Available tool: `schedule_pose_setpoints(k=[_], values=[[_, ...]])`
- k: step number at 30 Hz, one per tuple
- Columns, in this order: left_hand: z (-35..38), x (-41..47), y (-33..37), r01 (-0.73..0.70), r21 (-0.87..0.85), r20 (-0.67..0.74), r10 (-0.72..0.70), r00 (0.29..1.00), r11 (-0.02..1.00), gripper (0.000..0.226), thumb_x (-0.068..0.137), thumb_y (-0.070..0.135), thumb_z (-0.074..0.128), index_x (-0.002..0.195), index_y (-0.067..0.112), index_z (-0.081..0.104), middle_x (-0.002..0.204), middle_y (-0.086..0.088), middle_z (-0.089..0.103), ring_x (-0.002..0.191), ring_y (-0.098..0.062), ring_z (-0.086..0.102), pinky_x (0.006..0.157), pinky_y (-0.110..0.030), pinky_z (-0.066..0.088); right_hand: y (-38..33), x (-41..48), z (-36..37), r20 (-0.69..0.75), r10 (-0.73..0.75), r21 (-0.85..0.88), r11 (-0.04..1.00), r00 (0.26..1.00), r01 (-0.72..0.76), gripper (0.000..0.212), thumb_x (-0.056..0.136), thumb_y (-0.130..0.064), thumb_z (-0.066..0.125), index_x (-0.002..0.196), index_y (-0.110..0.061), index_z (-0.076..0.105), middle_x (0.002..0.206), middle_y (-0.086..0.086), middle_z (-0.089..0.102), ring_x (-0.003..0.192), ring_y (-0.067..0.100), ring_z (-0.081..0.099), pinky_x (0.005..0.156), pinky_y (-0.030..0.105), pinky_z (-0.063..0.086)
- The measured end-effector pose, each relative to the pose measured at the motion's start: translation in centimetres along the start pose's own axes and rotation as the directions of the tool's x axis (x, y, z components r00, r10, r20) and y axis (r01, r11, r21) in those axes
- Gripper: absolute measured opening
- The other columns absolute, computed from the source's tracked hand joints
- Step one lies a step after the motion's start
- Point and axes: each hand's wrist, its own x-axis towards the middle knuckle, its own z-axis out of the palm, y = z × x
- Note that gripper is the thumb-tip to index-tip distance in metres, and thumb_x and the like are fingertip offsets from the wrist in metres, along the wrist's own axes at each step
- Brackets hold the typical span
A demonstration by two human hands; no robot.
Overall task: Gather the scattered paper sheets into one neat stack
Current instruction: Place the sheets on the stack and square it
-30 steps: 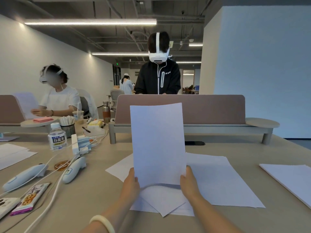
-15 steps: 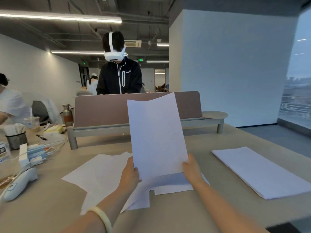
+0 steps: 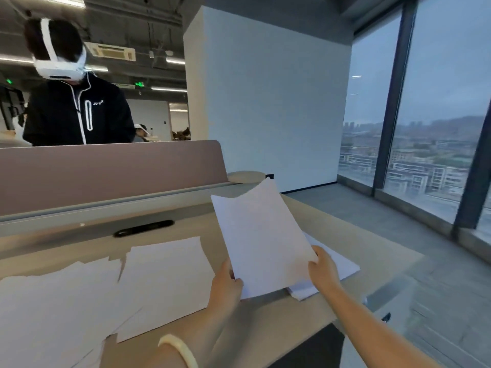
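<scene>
I hold one white paper sheet [image 3: 259, 235] tilted up off the table, its lower corners pinched by my left hand [image 3: 225, 284] and my right hand [image 3: 322, 268]. The sheet hangs just above a neat stack of paper [image 3: 332, 272] that lies near the table's right corner; the sheet hides most of it. Several loose sheets [image 3: 111, 290] lie spread and overlapping on the tan table [image 3: 372, 251] to the left of my hands.
A mauve desk divider [image 3: 111, 171] runs along the far side, with a black cable slot [image 3: 143, 228] in front of it. A person in a black jacket [image 3: 77, 112] stands behind the divider. The table's right edge drops to grey floor beside large windows [image 3: 435, 134].
My view and both hands have swung right with the sheet, from above the scattered sheets to over the stack at the table's right corner. The sheet now tilts further back.
</scene>
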Motion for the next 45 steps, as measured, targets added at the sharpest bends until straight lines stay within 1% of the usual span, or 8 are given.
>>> schedule_pose_setpoints(k=[7,10,13,18,25,31,37,45], values=[[7.3,2.6,1.6,0.049,0.045,0.116,-0.054,0.992,0.998,0.070,0.091,0.004,0.044,0.149,0.025,0.012,0.132,-0.016,0.050,0.109,-0.029,0.055,0.082,-0.031,0.048,5.3,4.7,-3.6,-0.041,0.089,-0.028,0.996,0.995,-0.090,0.043,0.090,0.007,0.035,0.130,-0.005,0.046,0.122,0.019,0.057,0.107,0.035,0.056,0.078,0.027,0.042],[9.3,3.2,2.1,0.051,0.026,0.166,-0.054,0.985,0.998,0.063,0.093,0.005,0.043,0.147,0.023,0.017,0.108,-0.013,0.057,0.075,-0.015,0.051,0.057,-0.020,0.039,6.7,6.4,-4.2,-0.067,0.091,-0.070,0.993,0.994,-0.096,0.045,0.088,0.010,0.034,0.128,-0.005,0.048,0.118,0.016,0.060,0.103,0.031,0.059,0.081,0.030,0.046],[10.6,3.5,2.1,0.047,0.048,0.176,-0.055,0.983,0.998,0.058,0.093,0.007,0.043,0.145,0.025,0.022,0.077,0.001,0.045,0.061,-0.008,0.043,0.053,-0.016,0.033,7.8,7.5,-4.4,-0.071,0.080,-0.060,0.995,0.994,-0.084,0.049,0.086,0.012,0.032,0.127,-0.007,0.050,0.114,0.013,0.062,0.095,0.028,0.059,0.077,0.028,0.046],[11.7,3.4,1.9,0.021,0.128,0.179,-0.044,0.983,0.992,0.056,0.094,0.011,0.044,0.145,0.027,0.024,0.126,-0.016,0.050,0.074,-0.011,0.048,0.054,-0.013,0.034,8.9,8.7,-3.9,-0.080,0.044,-0.108,0.993,0.996,-0.052,0.052,0.081,0.012,0.033,0.122,-0.013,0.054,0.117,0.011,0.062,0.100,0.026,0.059,0.088,0.036,0.050],[11.9,3.1,1.6,-0.019,0.242,0.183,-0.026,0.983,0.970,0.055,0.095,0.022,0.048,0.144,0.028,0.023,0.126,-0.012,0.053,0.104,-0.023,0.058,0.085,-0.028,0.050,9.7,8.4,-3.4,-0.130,0.030,-0.359,0.930,0.991,-0.075,0.052,0.089,0.005,0.035,0.133,-0.019,0.048,0.134,0.008,0.053,0.124,0.030,0.041,0.105,0.041,0.031],[11.1,2.8,0.9,-0.050,0.373,0.137,-0.002,0.991,0.926,0.058,0.090,0.032,0.052,0.143,0.026,0.028,0.080,0.007,0.056,0.090,-0.015,0.061,0.082,-0.028,0.050,10.1,8.0,-3.3,-0.101,0.032,-0.384,0.921,0.994,-0.069,0.050,0.092,-0.003,0.036,0.140,-0.018,0.040,0.141,0.005,0.046,0.129,0.025,0.040,0.107,0.038,0.029],[10.7,3.4,-0.1,0.026,0.527,0.002,-0.032,0.999,0.850,0.058,0.094,0.044,0.040,0.145,0.022,0.023,0.140,0.003,0.043,0.132,-0.020,0.032,0.108,-0.031,0.029,9.9,7.5,-3.5,-0.085,0.021,-0.398,0.916,0.996,-0.053,0.049,0.095,-0.010,0.034,0.143,-0.019,0.034,0.144,0.006,0.044,0.131,0.025,0.040,0.109,0.038,0.028],[11.2,4.5,-0.6,-0.013,0.622,0.062,-0.033,0.998,0.783,0.054,0.099,0.041,0.025,0.147,0.017,0.021,0.144,-0.002,0.041,0.136,-0.023,0.028,0.111,-0.035,0.025,9.8,7.2,-3.4,-0.142,0.028,-0.257,0.964,0.989,-0.064,0.045,0.095,-0.010,0.039,0.139,-0.016,0.041,0.131,0.010,0.056,0.120,0.028,0.049,0.097,0.036,0.041]])
